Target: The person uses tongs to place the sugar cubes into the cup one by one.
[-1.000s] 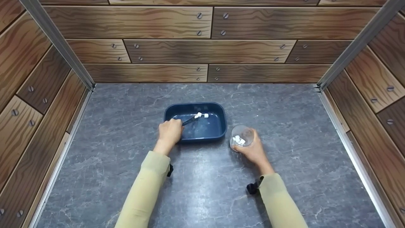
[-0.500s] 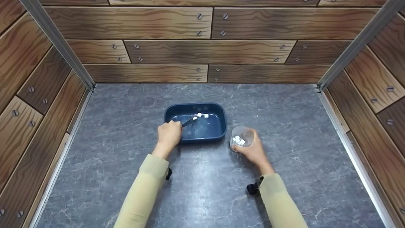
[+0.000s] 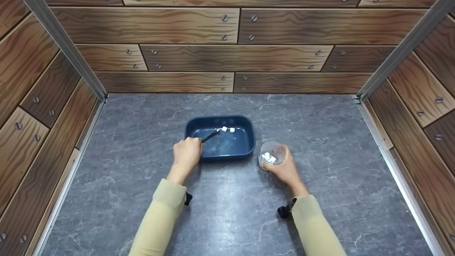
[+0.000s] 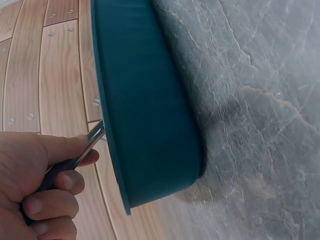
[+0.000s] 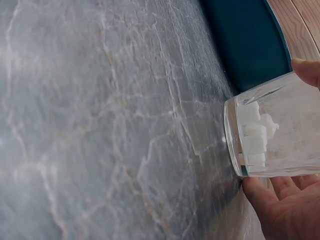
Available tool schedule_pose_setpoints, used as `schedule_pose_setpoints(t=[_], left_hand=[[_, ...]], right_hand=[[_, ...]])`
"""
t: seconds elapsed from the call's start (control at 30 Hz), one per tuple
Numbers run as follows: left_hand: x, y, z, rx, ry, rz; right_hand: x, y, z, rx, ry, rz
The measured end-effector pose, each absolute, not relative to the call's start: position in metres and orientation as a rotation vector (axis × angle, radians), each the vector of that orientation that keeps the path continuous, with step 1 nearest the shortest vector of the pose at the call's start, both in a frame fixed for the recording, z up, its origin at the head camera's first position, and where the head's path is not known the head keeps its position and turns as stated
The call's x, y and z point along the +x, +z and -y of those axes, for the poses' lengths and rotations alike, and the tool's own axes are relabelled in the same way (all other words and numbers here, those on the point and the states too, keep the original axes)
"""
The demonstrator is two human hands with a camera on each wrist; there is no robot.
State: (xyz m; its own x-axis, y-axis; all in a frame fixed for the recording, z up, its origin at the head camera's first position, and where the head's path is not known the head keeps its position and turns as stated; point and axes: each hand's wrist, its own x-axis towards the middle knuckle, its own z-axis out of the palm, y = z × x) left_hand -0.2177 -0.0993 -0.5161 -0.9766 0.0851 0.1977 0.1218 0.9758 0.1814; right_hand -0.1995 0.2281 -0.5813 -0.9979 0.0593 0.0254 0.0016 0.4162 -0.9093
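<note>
Dark tongs [image 3: 209, 136] slanted over blue basin [image 3: 231, 146], tips just beside two white cubes [image 3: 224, 128] inside; whether tips held anything, too small to tell. Left hand [image 3: 187, 151] curled round tongs, pinching handles, near basin's front-left corner. Clear cup [image 5: 290, 130] stood just right of basin, white pieces [image 5: 255, 137] in its bottom. Right hand [image 3: 286, 168] gripped cup, thumb and fingers on opposite sides. Grey marbled surface [image 3: 227, 199] lay beneath; wood-patterned walls [image 3: 192, 26] stood behind and at sides.

the right grip [image 5: 287, 212] there has a clear cup [image 5: 295, 145], white cubes [image 5: 256, 140] heaped at its bottom, low by the grey marbled surface [image 5: 100, 125], teal bin [image 5: 245, 40] just beside.
</note>
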Motion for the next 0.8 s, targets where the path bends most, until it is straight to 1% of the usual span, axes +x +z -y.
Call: schedule_pose_setpoints(t=[0.3,0.8], left_hand=[[-0.215,-0.522,0.103,-0.122,-0.302,2.959],[-0.225,-0.525,0.099,-0.068,-0.254,2.996]], right_hand=[[-0.2,-0.581,-0.228,-0.077,1.658,2.629],[-0.201,-0.583,-0.228,-0.067,1.662,2.598]])
